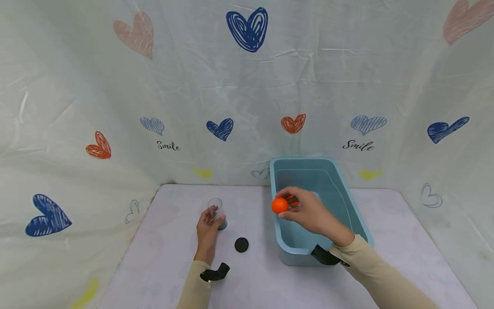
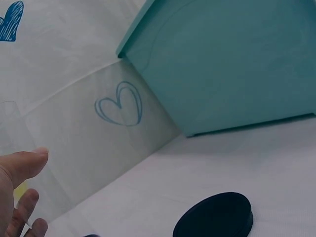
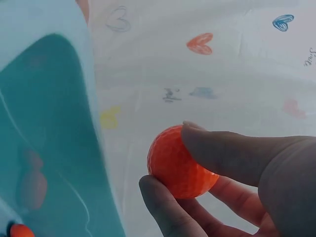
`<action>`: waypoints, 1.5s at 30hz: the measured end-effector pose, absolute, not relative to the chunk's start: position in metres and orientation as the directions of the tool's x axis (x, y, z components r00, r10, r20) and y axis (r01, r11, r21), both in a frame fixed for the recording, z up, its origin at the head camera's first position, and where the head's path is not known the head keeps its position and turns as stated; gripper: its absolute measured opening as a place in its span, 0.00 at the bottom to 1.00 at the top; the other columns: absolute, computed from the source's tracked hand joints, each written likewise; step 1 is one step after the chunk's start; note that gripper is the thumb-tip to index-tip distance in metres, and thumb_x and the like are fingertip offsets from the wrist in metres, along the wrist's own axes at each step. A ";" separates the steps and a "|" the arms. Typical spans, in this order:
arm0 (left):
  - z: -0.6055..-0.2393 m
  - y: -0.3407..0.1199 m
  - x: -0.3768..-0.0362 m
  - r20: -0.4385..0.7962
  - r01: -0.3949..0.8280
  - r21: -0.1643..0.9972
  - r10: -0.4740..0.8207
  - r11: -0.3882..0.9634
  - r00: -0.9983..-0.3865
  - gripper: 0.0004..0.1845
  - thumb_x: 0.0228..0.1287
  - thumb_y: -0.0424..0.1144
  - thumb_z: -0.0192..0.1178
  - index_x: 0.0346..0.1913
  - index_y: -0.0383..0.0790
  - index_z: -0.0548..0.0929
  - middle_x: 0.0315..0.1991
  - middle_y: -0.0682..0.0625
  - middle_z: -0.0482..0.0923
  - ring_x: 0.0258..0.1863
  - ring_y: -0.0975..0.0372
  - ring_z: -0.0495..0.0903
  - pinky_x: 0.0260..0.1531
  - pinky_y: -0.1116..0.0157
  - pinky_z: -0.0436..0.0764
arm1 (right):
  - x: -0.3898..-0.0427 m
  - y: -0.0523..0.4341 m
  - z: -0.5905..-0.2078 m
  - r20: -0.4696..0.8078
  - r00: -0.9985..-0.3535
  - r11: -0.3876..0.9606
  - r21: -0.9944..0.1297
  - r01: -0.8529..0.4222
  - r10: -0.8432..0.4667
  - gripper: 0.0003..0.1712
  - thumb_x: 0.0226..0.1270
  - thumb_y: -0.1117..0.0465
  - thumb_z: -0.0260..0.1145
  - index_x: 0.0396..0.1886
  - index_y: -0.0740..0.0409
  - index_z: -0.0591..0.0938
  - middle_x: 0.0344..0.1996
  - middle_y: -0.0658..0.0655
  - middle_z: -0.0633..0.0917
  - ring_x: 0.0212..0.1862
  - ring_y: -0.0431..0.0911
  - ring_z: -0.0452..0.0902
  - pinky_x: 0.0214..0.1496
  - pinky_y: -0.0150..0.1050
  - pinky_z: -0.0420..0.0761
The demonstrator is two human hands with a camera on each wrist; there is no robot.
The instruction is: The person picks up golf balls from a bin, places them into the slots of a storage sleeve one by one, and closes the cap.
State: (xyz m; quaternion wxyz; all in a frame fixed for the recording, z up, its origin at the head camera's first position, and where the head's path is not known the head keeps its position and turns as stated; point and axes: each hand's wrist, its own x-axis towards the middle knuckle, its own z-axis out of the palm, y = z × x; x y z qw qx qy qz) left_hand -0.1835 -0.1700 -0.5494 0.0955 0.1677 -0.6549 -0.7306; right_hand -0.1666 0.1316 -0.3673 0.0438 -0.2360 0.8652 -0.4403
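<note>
My right hand [image 1: 306,210] pinches an orange golf ball [image 1: 279,206] between thumb and fingers, over the left rim of a blue-green bin [image 1: 324,248]. Dimples show on the ball [image 3: 173,163] in the right wrist view. Inside the bin, partly hidden behind the fingers, is more orange [image 1: 294,201]; an orange ball [image 3: 22,231] also shows at the lower left of the right wrist view. On the table, my left hand [image 1: 208,231] holds a clear cylinder [image 1: 216,206] with a grey base, its round top uncovered. A round black lid [image 1: 241,244] lies to the right of that hand.
The bin stands on the right half of a pale table [image 1: 154,266]. Behind the table hangs a white sheet [image 1: 247,86] printed with hearts, which also runs along both sides. A black strap piece [image 1: 216,272] sits on each wrist.
</note>
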 end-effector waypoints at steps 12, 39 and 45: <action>-0.550 -0.169 -0.185 -0.134 -0.091 0.987 -0.367 -0.132 -0.920 0.28 0.69 0.30 0.69 0.70 0.36 0.75 0.72 0.40 0.75 0.77 0.48 0.67 0.78 0.48 0.64 | -0.163 0.091 -0.377 0.125 -0.879 0.442 -0.826 -0.349 -0.460 0.21 0.64 0.72 0.76 0.56 0.64 0.83 0.52 0.59 0.85 0.52 0.54 0.83 0.51 0.45 0.89; -0.547 -0.170 -0.187 -0.117 -0.091 0.992 -0.359 -0.090 -0.926 0.30 0.71 0.32 0.66 0.73 0.35 0.72 0.73 0.39 0.74 0.76 0.47 0.66 0.79 0.46 0.60 | -0.166 0.008 -0.394 0.169 -0.854 0.334 -0.870 -0.364 -0.491 0.21 0.63 0.75 0.75 0.55 0.66 0.83 0.53 0.62 0.85 0.53 0.57 0.83 0.52 0.43 0.89; -0.546 -0.170 -0.186 -0.138 -0.119 0.990 -0.380 -0.074 -0.915 0.27 0.78 0.38 0.62 0.74 0.35 0.71 0.74 0.35 0.71 0.73 0.42 0.69 0.75 0.45 0.68 | -0.164 -0.010 -0.398 0.153 -0.875 0.314 -0.893 -0.321 -0.459 0.21 0.62 0.77 0.75 0.55 0.68 0.82 0.53 0.64 0.84 0.52 0.59 0.83 0.51 0.42 0.89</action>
